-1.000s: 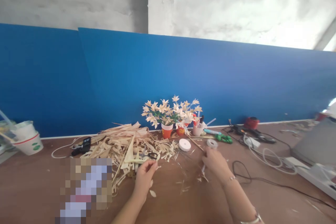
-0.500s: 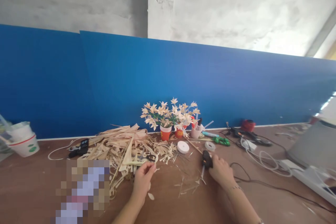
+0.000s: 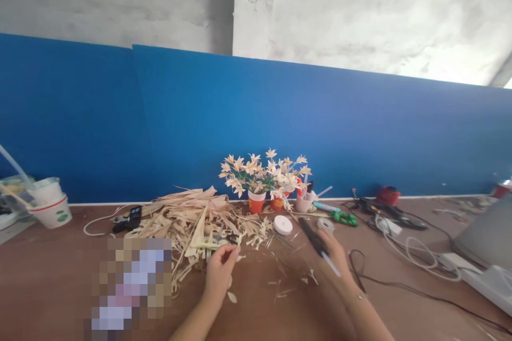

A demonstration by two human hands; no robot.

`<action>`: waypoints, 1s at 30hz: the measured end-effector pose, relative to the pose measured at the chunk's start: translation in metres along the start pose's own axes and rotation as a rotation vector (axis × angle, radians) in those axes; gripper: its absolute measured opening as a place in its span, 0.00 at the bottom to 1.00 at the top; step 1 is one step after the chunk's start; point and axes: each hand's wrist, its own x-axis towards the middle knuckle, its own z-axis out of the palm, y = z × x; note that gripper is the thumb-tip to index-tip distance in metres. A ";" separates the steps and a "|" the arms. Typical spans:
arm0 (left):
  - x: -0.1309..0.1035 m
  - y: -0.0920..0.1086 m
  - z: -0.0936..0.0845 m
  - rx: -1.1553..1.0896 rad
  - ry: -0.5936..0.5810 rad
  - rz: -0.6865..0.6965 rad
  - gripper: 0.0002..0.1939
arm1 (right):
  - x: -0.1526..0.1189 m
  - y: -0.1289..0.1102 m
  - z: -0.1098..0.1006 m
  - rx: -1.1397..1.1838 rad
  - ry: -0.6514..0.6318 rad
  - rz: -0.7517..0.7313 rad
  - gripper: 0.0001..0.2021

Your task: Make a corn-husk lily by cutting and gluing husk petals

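Note:
My left hand is closed in a pinch, with a small pale piece of husk at its fingertips. It is beside the heap of dried husk strips. My right hand is wrapped round a black glue gun, with a translucent glue stick sticking out of its back. The tool's front points up and left, toward a white tape roll. Pale husk flowers stand in a red and white cup. A small pale petal lies below my left hand.
Across the brown table, cables and a white power strip lie at the right, near a grey container. Stacked white cups stand far left. A blue partition rises behind.
My right hand has lifted and turned the glue gun, so its body and glue stick now show. My left hand keeps its pinch. The view has shifted slightly, moving the background rightward.

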 end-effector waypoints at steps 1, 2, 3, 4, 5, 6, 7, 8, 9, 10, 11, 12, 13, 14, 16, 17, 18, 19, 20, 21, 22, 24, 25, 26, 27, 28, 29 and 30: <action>0.000 -0.001 -0.001 0.012 0.006 0.012 0.13 | 0.002 -0.015 0.003 0.082 -0.042 -0.101 0.10; 0.000 -0.001 -0.001 0.024 0.010 0.022 0.13 | 0.003 -0.030 0.007 0.153 -0.091 -0.183 0.08; 0.001 -0.002 -0.002 0.036 0.013 0.031 0.13 | 0.004 -0.046 0.012 0.214 -0.175 -0.242 0.07; 0.001 -0.003 -0.003 0.048 0.016 0.039 0.13 | 0.004 -0.060 0.019 0.260 -0.222 -0.271 0.06; 0.001 -0.004 -0.004 0.059 0.021 0.046 0.13 | 0.003 -0.073 0.026 0.293 -0.255 -0.296 0.06; 0.001 -0.005 -0.004 0.069 0.026 0.053 0.13 | 0.002 -0.083 0.033 0.311 -0.285 -0.318 0.06; 0.001 -0.005 -0.005 0.079 0.030 0.059 0.13 | 0.000 -0.091 0.040 0.313 -0.302 -0.316 0.07; 0.001 -0.006 -0.005 0.086 0.033 0.064 0.13 | -0.003 -0.096 0.047 0.320 -0.303 -0.323 0.07; 0.001 -0.006 -0.005 0.091 0.032 0.068 0.13 | -0.005 -0.098 0.054 0.325 -0.292 -0.321 0.07; 0.001 -0.006 -0.004 0.092 0.030 0.070 0.13 | -0.008 -0.099 0.059 0.331 -0.277 -0.315 0.07; 0.001 -0.006 -0.004 0.090 0.027 0.069 0.13 | -0.010 -0.099 0.063 0.339 -0.258 -0.309 0.07; 0.001 -0.005 -0.003 0.087 0.026 0.066 0.12 | -0.013 -0.098 0.067 0.346 -0.245 -0.302 0.07; 0.001 -0.004 -0.003 0.085 0.024 0.062 0.12 | -0.015 -0.096 0.069 0.353 -0.242 -0.300 0.08; 0.001 -0.004 -0.002 0.086 0.023 0.060 0.11 | -0.017 -0.094 0.070 0.359 -0.243 -0.298 0.08; 0.001 -0.002 -0.001 0.092 0.019 0.059 0.11 | -0.019 -0.091 0.072 0.360 -0.252 -0.296 0.09; 0.001 0.000 0.000 0.095 0.018 0.060 0.10 | -0.020 -0.090 0.072 0.355 -0.253 -0.292 0.09; 0.001 0.000 0.000 0.095 0.017 0.060 0.10 | -0.020 -0.090 0.072 0.346 -0.252 -0.284 0.09; 0.000 0.001 0.000 0.092 0.018 0.060 0.10 | -0.020 -0.089 0.071 0.336 -0.251 -0.276 0.08; 0.000 0.002 0.001 0.089 0.018 0.057 0.10 | -0.020 -0.089 0.071 0.328 -0.256 -0.270 0.08; 0.000 0.002 0.001 0.085 0.018 0.053 0.10 | -0.020 -0.090 0.071 0.324 -0.263 -0.266 0.08; 0.000 0.002 0.001 0.084 0.019 0.051 0.10 | -0.019 -0.090 0.071 0.326 -0.270 -0.262 0.08; 0.000 0.001 0.001 0.086 0.026 0.052 0.10 | -0.020 -0.090 0.071 0.338 -0.283 -0.264 0.08; 0.000 0.000 0.001 0.088 0.029 0.053 0.10 | -0.020 -0.090 0.071 0.346 -0.286 -0.267 0.09; 0.000 -0.001 0.001 0.088 0.031 0.052 0.10 | -0.021 -0.090 0.072 0.351 -0.286 -0.268 0.09; 0.000 -0.002 0.001 0.085 0.034 0.050 0.10 | -0.021 -0.090 0.072 0.353 -0.284 -0.268 0.10; 0.001 -0.002 0.001 0.081 0.035 0.047 0.10 | -0.021 -0.090 0.073 0.353 -0.283 -0.268 0.10; 0.001 -0.002 0.001 0.076 0.036 0.043 0.10 | -0.022 -0.089 0.074 0.352 -0.282 -0.268 0.11; 0.001 -0.002 0.001 0.073 0.036 0.039 0.10 | -0.022 -0.089 0.074 0.350 -0.282 -0.267 0.11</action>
